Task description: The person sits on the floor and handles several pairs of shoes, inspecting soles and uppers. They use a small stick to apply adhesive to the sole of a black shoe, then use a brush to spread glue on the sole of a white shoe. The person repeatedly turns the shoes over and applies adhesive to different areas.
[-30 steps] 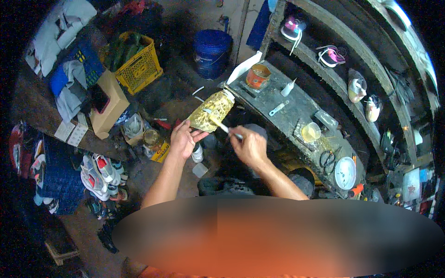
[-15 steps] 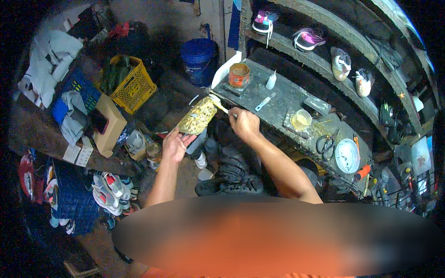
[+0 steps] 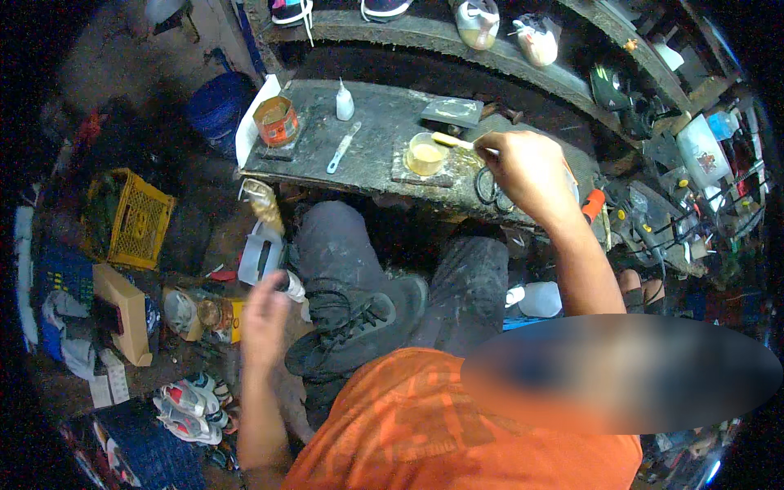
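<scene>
My right hand is closed around the handle of a small brush. The brush's yellowed head is at the rim of a clear cup of yellowish liquid on the bench. Low on the left, my left hand is blurred, its fingers look stretched out, and nothing shows in it. Beyond it, a yellow-smeared flat piece is by the bench's left end; its support is unclear. A black lace-up shoe appears in front of my torso, near my grey-trousered legs.
On the bench are an orange tin, a white nozzle bottle, a pale-handled tool and a dark block. Shoes line the shelf behind. A yellow crate and cardboard box are at left.
My left hand has come away from the yellow-smeared piece and dropped lower. My right hand has carried the brush from that piece to the cup. The view has shifted rightward.
</scene>
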`<state>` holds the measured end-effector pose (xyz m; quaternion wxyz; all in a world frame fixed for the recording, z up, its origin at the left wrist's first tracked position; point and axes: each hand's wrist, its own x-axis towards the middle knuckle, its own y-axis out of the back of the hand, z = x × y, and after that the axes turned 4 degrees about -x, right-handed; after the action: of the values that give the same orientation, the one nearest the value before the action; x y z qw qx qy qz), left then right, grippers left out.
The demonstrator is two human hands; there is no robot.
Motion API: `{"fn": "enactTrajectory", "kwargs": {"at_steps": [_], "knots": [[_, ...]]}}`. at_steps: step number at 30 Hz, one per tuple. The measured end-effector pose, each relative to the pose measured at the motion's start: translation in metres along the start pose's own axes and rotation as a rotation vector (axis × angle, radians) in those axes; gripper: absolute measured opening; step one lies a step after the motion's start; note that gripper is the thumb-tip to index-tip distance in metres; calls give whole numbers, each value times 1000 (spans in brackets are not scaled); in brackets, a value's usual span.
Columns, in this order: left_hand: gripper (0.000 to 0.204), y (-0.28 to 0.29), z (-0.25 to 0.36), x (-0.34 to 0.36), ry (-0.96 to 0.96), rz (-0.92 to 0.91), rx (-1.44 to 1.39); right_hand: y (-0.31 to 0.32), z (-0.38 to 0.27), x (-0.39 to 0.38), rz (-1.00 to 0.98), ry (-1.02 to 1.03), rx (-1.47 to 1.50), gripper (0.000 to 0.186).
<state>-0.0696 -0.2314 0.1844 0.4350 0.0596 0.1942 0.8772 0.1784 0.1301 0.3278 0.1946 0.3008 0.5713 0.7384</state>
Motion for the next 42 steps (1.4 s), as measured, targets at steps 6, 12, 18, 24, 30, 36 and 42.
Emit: {"fn": "enactTrajectory", "kwargs": {"at_steps": [6, 12, 18, 24, 30, 36, 42], "knots": [[91, -127, 66, -2, -452, -499, 627, -49, -27, 58, -142, 187, -152, 11], [119, -144, 50, 12, -259, -588, 841, -54, -9, 61, -336, 132, 44, 22], [107, -104, 60, 28, -175, -448, 343, -36, 15, 13, -68, -99, 214, 21], [120, -60, 62, 43, -63, -315, -579, -55, 5, -15, 268, -168, 457, 17], [116, -69, 47, 45, -79, -324, -857, -88, 11, -12, 155, -353, 847, 30], [114, -83, 28, 48, -81, -306, -830, -106, 24, -10, -89, -242, 1091, 26], [115, -95, 34, 65, -173, -256, -764, -91, 12, -16, -152, -367, 1123, 24]]}}
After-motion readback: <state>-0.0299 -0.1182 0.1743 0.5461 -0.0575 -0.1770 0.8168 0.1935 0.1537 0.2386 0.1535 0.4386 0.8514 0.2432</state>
